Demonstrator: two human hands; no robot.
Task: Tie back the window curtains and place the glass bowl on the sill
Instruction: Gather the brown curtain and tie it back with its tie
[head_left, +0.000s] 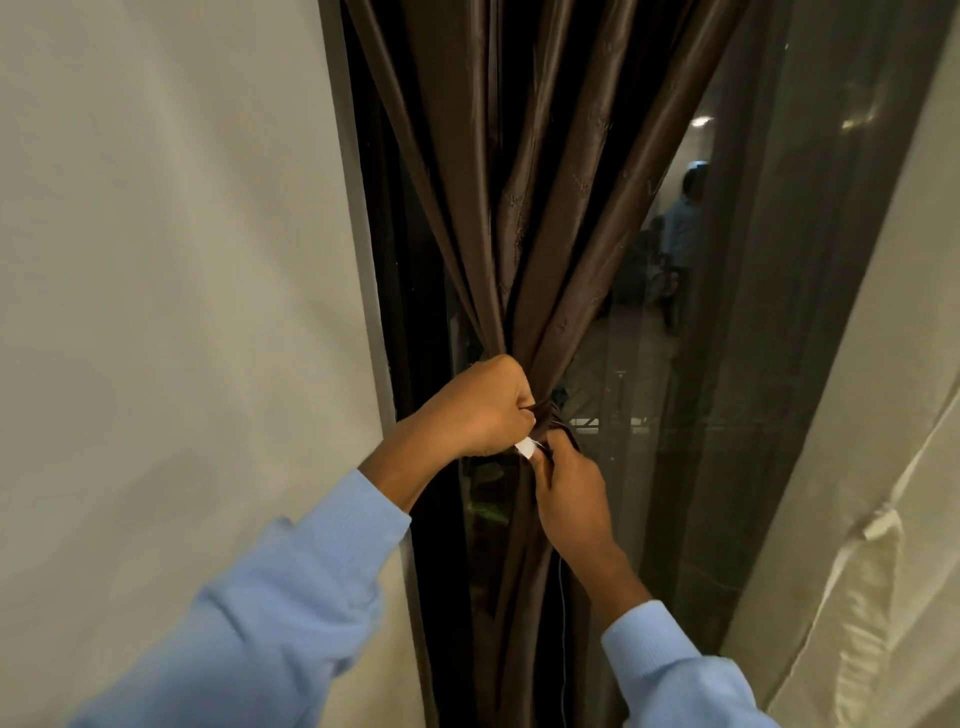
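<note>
A dark brown curtain (540, 208) hangs in front of the window, gathered into a tight bunch at mid height. My left hand (478, 410) grips the bunched fabric from the left, fingers curled round it. Just below, my right hand (566, 493) pinches a brown tie-back strap (558, 423) with a small white end piece (527, 447) against the bunch. A thin white thread (562, 623) hangs down beside my right wrist. No glass bowl or sill shows in the head view.
A pale wall (171, 312) fills the left side up to the dark window frame (363, 260). Dark window glass (675, 338) with room reflections lies behind a sheer curtain (831, 260). A cream curtain (883, 519) hangs at the right edge.
</note>
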